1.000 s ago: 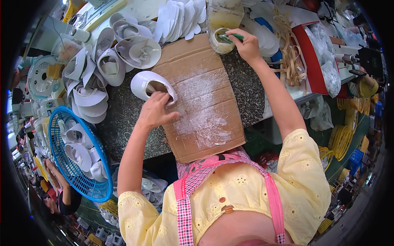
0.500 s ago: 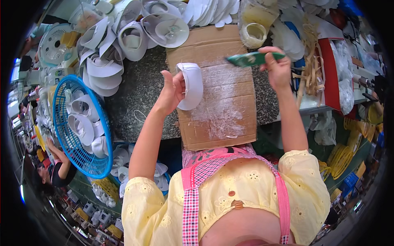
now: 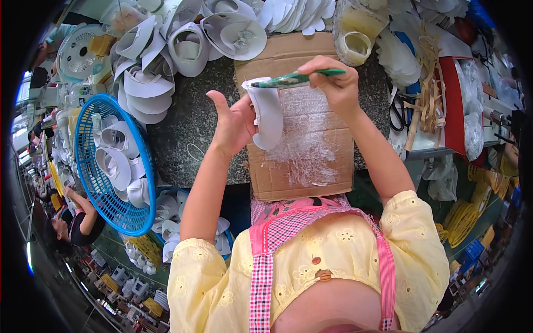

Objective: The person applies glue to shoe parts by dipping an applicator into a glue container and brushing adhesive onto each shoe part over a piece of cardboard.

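Note:
My left hand holds up a white shoe upper, a curved piece with a folded rim. Its fingers go behind the near edge while the thumb stands out to the side. In my right hand is a flat brush with a green handle, gripped between thumb and fingers. The brush tip meets the top end of the upper. Under both hands lies a sheet of brown cardboard, its middle streaked with whitish dried residue.
A blue plastic basket with several white uppers stands at the left. More white uppers are stacked along the far left. Beyond the cardboard, a crusted yellowish pot lies near white sole-shaped sheets. Tan strips hang at the right.
My right hand has moved left and brought the brush from the cardboard's right side onto the upper's top end. The upper has tilted slightly in my left hand.

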Demonstrator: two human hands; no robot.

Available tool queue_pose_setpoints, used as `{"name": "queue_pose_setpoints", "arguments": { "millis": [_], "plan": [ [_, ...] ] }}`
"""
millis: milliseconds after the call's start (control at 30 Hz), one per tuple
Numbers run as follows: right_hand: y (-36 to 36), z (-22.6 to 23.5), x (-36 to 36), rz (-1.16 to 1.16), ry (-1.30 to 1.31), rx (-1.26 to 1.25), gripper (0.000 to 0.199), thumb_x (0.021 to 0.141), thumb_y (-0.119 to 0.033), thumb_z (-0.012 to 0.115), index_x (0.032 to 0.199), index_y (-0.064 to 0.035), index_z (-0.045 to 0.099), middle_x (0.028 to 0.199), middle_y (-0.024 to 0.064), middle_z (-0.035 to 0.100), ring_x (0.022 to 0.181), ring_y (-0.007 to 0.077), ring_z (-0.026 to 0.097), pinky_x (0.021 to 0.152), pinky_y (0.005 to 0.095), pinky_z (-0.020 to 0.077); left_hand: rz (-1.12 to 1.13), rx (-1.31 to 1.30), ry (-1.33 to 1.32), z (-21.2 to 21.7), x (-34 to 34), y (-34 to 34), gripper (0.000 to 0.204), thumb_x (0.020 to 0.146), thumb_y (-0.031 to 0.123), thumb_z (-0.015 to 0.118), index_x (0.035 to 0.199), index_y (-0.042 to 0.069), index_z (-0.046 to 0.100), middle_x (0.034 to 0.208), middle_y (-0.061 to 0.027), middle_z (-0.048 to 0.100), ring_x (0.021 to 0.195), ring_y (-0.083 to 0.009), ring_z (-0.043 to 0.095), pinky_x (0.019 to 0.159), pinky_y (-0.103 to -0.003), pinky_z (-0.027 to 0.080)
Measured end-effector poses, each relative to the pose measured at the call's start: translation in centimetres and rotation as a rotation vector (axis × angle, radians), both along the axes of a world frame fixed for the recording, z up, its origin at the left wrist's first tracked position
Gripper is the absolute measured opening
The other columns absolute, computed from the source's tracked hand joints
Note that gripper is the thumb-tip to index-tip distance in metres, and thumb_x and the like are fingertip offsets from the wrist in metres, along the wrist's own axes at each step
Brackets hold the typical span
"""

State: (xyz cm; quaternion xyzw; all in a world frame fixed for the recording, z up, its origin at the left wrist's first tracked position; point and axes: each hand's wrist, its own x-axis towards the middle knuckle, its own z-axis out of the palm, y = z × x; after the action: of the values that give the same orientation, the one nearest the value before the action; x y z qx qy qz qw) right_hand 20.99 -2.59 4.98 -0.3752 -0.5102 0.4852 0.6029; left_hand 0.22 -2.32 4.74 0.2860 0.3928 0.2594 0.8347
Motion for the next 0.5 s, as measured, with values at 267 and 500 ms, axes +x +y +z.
{"name": "queue_pose_setpoints", "arguments": {
  "millis": [267,500],
  "plan": [
    [-0.5,-1.4,-0.3,0.066,0.038,0.015,0.014,0.07,0.006,0.058,0.08,-0.0032,0.063,0.077,0.0054,0.062,0.068,0.0123,0.056,0.059,0.0236,0.0439,0.107,-0.035,-0.121,0.7,-1.8,1.5,0.115,0.054,0.088,0.017,0.129,0.001,0.027,0.125,-0.0124,0.04,0.11,-0.0239,0.043,0.09,-0.039,0.034],
    [-3.3,-3.2,-0.3,0.25,-0.082,-0.057,0.011,0.075,0.002,0.057,0.084,-0.0016,0.062,0.079,0.0059,0.062,0.072,0.0116,0.056,0.065,0.0234,0.045,0.269,-0.074,0.075,-1.7,-0.2,2.3,0.106,0.063,0.083,0.014,0.127,0.0,0.029,0.118,-0.0125,0.043,0.107,-0.0245,0.043,0.088,-0.038,0.035]
  ]
}}
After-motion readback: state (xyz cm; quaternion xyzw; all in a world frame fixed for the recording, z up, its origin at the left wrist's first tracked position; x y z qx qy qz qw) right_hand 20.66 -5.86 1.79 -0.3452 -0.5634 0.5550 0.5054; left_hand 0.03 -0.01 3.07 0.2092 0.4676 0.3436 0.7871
